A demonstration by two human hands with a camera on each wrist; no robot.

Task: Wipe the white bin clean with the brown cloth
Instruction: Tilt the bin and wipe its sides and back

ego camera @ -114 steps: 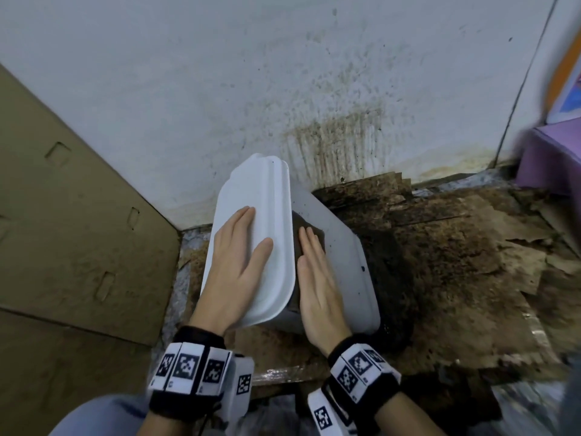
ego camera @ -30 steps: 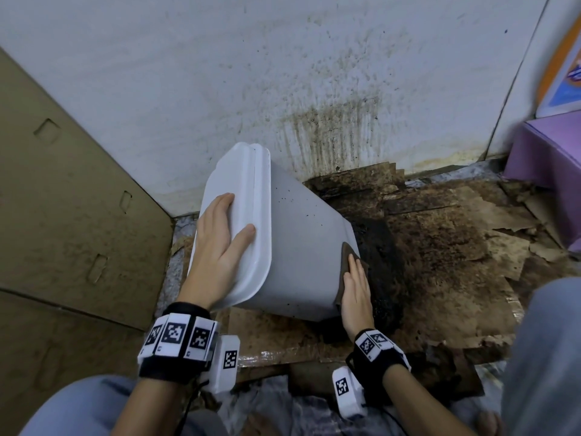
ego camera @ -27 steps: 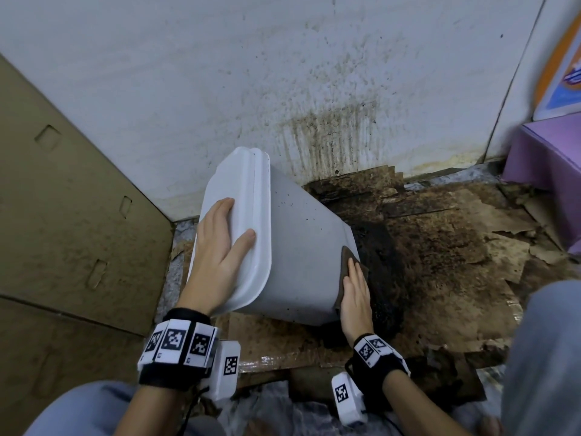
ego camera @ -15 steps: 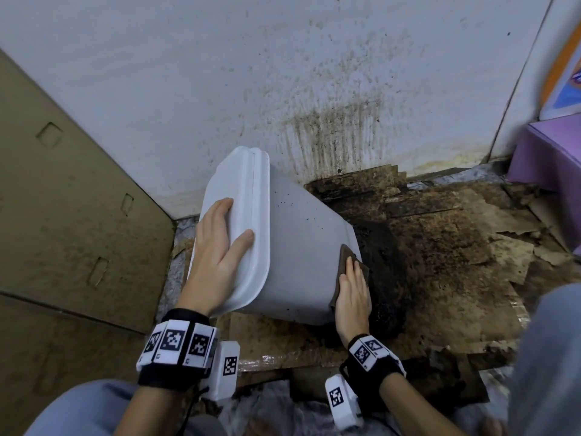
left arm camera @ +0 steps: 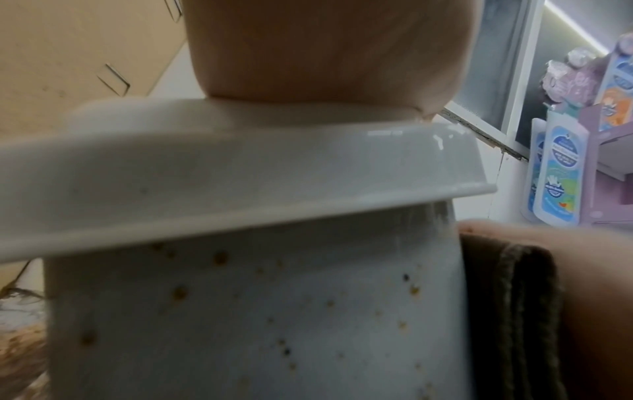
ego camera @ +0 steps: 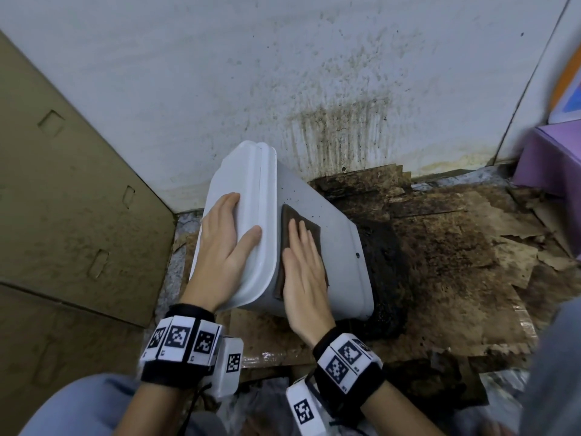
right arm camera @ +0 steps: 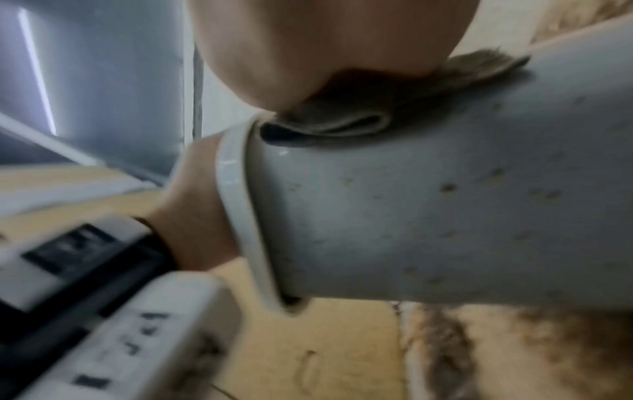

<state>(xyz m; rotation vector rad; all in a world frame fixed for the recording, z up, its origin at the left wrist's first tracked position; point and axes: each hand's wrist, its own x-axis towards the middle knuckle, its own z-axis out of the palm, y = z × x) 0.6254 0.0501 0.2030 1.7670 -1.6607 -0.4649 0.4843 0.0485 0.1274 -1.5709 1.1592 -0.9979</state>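
Note:
The white bin [ego camera: 333, 247] lies tilted on its side on the dirty floor, lid end to the left, its wall [left arm camera: 240, 324] speckled with brown spots. My left hand [ego camera: 224, 243] lies flat on the white lid [ego camera: 248, 190], fingers straight. My right hand [ego camera: 303, 272] presses the folded brown cloth [ego camera: 301, 221] flat against the upper side of the bin, right beside the lid's rim. The cloth [right arm camera: 359, 119] shows bunched under my palm in the right wrist view, and the cloth [left arm camera: 507, 311] shows at the bin's right edge in the left wrist view.
A stained white wall [ego camera: 314, 89] stands behind the bin. Brown cardboard [ego camera: 63, 199] leans at the left. Wet, dark, torn cardboard [ego camera: 456, 253] covers the floor to the right. A purple box [ego camera: 553, 158] sits at the far right.
My right hand has slid the cloth from the bin's bottom end up along the side to just beside the lid. The left hand stays on the lid.

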